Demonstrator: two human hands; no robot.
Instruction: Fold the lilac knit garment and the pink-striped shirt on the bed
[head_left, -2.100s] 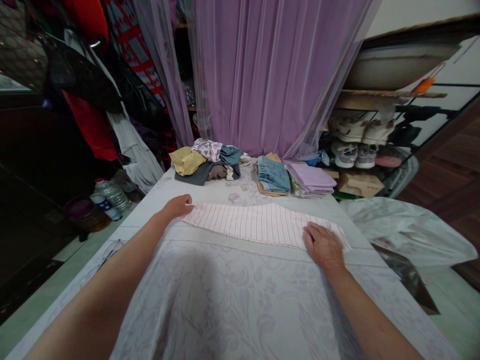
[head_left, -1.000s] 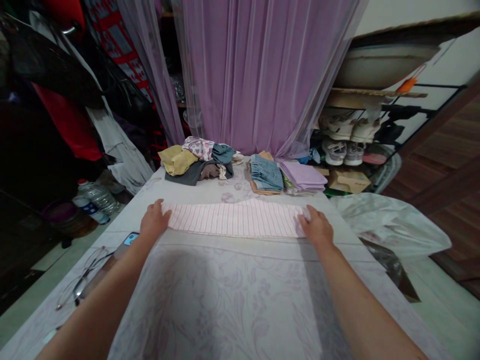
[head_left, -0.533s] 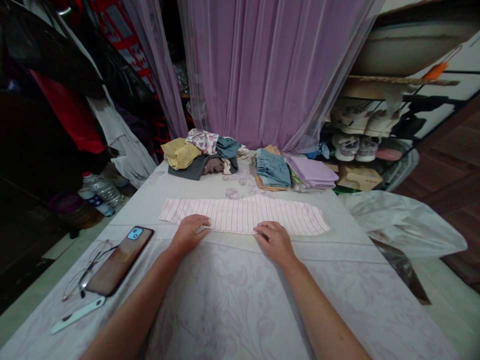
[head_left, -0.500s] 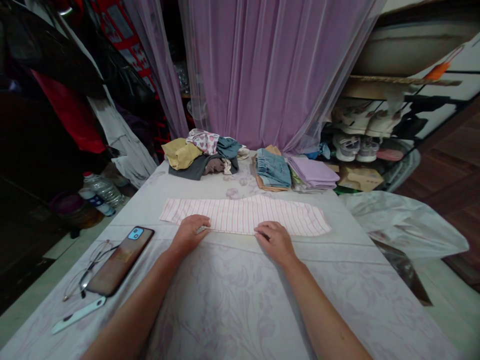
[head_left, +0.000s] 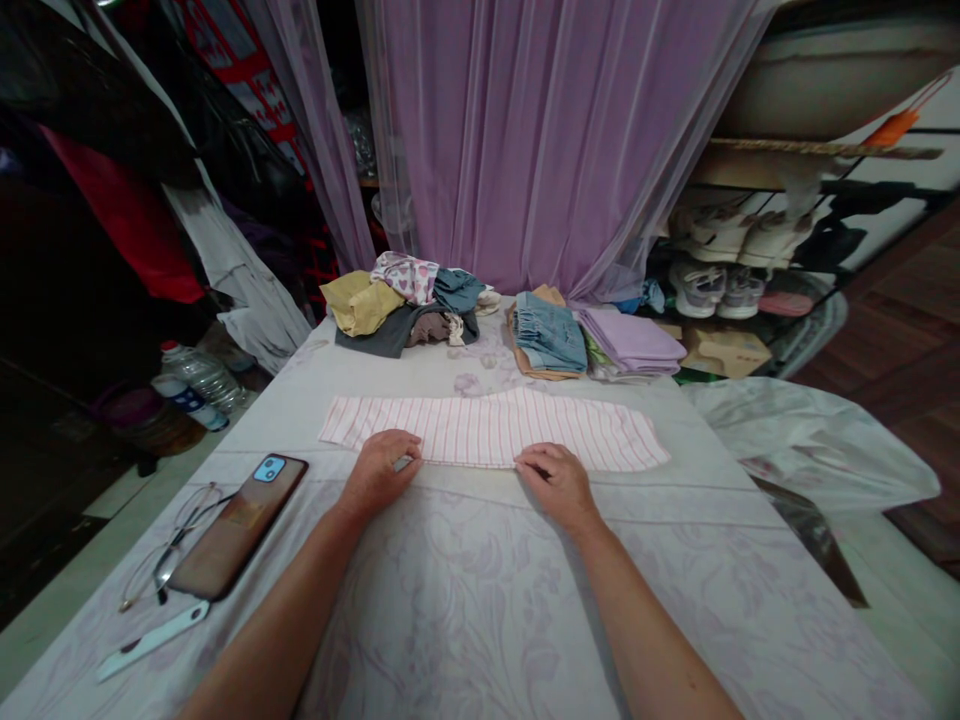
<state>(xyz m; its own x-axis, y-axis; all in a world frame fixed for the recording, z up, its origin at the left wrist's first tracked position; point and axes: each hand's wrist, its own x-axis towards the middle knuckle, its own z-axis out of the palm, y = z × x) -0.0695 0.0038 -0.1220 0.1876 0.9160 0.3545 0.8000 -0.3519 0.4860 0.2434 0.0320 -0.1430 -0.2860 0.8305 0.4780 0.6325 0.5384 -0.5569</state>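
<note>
Striped cloth (head_left: 495, 433) lies flat across the middle of the frame on the desk (head_left: 465, 600). Both hands sit at its near edge: left hand (head_left: 377, 472) left of center, right hand (head_left: 556, 481) just right of center, fingers curled down onto the hem, pinching or just pressing, can't really tell. Phone (head_left: 238, 524) and glasses (head_left: 161, 560) are at lower left, folded clothes (head_left: 592, 340) and a loose pile (head_left: 405, 305) behind.

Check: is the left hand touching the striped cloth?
Touching. The head view shows the left hand with fingers laid on the near edge of the striped cloth, no gap between them.
</note>
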